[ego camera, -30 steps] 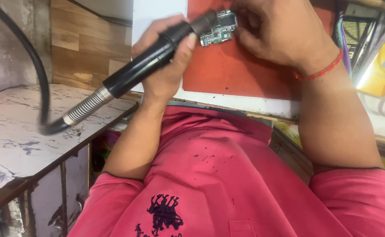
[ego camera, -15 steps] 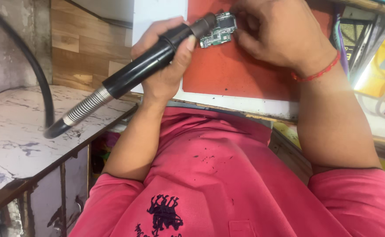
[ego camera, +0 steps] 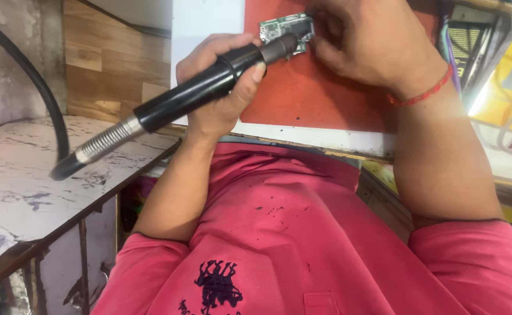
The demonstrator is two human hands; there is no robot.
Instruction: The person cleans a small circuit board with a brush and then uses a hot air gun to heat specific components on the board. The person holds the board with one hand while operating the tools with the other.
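A red mat lies on a white board, a marbled shelf stands beside wooden wall panels, and the shirt is red.

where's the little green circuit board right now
In the head view the green circuit board lies at the top centre on the red mat, held by the right hand, with the nozzle of the left hand's black hot-air handpiece at it.
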